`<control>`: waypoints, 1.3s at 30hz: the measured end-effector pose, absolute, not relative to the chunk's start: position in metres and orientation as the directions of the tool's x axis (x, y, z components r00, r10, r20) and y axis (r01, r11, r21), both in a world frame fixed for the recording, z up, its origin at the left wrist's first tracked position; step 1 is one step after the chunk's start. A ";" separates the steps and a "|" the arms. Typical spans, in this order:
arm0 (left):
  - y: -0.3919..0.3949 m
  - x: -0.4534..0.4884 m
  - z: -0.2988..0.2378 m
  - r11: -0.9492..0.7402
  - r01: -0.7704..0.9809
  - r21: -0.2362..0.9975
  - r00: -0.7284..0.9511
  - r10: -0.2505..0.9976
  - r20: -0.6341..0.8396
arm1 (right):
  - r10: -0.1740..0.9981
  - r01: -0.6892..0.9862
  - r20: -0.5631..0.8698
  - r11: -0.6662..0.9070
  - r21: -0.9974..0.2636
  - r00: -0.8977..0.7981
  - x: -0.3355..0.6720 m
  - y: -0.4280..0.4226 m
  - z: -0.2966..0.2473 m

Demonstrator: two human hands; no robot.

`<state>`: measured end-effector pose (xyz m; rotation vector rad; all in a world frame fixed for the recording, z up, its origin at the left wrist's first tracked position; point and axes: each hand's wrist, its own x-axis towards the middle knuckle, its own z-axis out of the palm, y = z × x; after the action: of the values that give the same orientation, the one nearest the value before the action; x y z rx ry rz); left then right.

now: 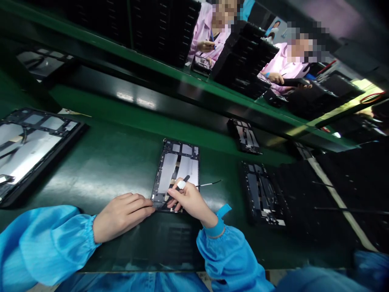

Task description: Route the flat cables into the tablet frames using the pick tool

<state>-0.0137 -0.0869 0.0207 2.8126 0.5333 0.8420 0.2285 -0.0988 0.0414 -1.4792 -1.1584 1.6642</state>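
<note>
An opened tablet housing (pixel 194 167) lies on the green work surface in front of me, its silvery inside and black frame facing up. A dark flat cable (pixel 176 165) runs down its middle. My right hand (pixel 190 199) is over the lower part of the housing, closed on slim black tweezers (pixel 186 178) that point down into it. Something white (pixel 181 185) covers a fingertip of that hand. My left hand (pixel 124 213) lies with fingers stretched out, their tips touching the housing's lower left corner. A thin black-and-white wire (pixel 209 184) sticks out to the right.
Another opened tablet (pixel 39 142) lies at the left, and two more, a nearer one (pixel 263 194) and a farther one (pixel 245 136), are to the right. Dark stacked trays (pixel 243 61) stand on the raised shelf. Beyond it, two people in pink (pixel 285 61) handle devices.
</note>
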 end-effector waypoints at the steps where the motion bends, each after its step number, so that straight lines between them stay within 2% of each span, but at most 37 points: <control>1: -0.086 -0.013 0.021 -0.924 0.291 0.248 0.775 0.380 0.504 | 0.883 0.100 -0.433 -0.422 -0.901 -0.179 0.228 -0.099 0.041; 8: -0.087 -0.014 0.019 -0.925 0.289 0.246 0.766 0.378 0.520 | 0.889 0.081 -0.422 -0.414 -0.907 -0.178 0.227 -0.099 0.039; 15: -0.088 -0.018 0.018 -0.915 0.310 0.258 0.800 0.397 0.450 | 0.903 0.082 -0.398 -0.389 -0.917 -0.162 0.227 -0.101 0.038; 23: -0.090 -0.021 0.010 -0.936 0.331 0.124 0.810 0.349 0.472 | 0.903 0.104 -0.403 -0.391 -0.915 -0.148 0.227 -0.102 0.041; 26: -0.091 -0.022 0.014 -0.942 0.327 0.078 0.838 0.327 0.436 | 0.905 0.105 -0.398 -0.386 -0.916 -0.150 0.227 -0.103 0.040; 29: -0.091 -0.023 0.019 -0.945 0.322 0.053 0.871 0.318 0.374 | 0.909 0.111 -0.388 -0.375 -0.921 -0.151 0.226 -0.103 0.037; 32: -0.091 -0.022 0.020 -0.944 0.325 0.053 0.867 0.320 0.381 | 0.910 0.106 -0.385 -0.373 -0.922 -0.152 0.228 -0.104 0.036; 36: -0.092 -0.022 0.018 -0.932 0.353 0.077 0.867 0.357 0.347 | 0.944 0.071 -0.327 -0.324 -0.943 -0.036 0.239 -0.113 0.039; 39: -0.093 -0.022 0.014 -0.926 0.365 0.100 0.860 0.376 0.344 | 0.970 0.125 -0.241 -0.244 -0.962 0.042 0.250 -0.128 0.043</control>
<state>-0.0221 -0.0928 0.0143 2.9998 0.5972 0.5643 0.2500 -0.1277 0.0434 -1.5004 -1.1589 1.3045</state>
